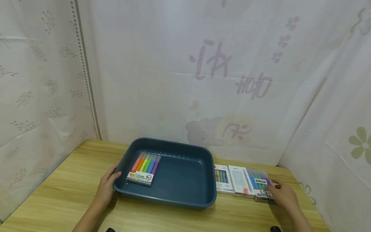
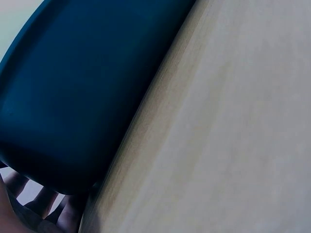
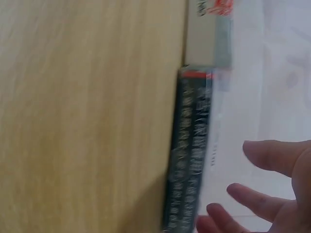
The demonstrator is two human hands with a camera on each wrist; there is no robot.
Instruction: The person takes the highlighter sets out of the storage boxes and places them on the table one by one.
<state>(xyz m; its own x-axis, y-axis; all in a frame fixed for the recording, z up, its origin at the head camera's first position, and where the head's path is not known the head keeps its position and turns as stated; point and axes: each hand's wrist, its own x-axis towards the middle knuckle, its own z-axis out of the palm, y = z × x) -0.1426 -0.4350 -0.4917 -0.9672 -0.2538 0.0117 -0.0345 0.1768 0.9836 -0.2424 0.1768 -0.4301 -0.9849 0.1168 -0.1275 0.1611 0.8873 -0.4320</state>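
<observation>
My left hand point(image 1: 106, 186) grips the left rim of a dark blue rectangular tray point(image 1: 182, 180), thumb at the rim. In the left wrist view, its fingers point(image 2: 41, 201) show behind the corner of the tray point(image 2: 82, 97). Inside the tray, on the left, lies a clear pack of highlighters point(image 1: 144, 167) in several colours. At the far right, my right hand point(image 1: 283, 194) is over the right edge of another pack of coloured markers point(image 1: 261, 183). The right wrist view shows its thumb point(image 3: 269, 155) and fingers spread beside that pack's dark printed end point(image 3: 189, 150).
Left of the marker pack lies a white flat box point(image 1: 241, 180). Between it and the tray is a white box with coloured sticks point(image 1: 223, 180) in its window. All rest on a wood-grain table point(image 1: 78, 174), with a printed curtain point(image 1: 162, 80) behind.
</observation>
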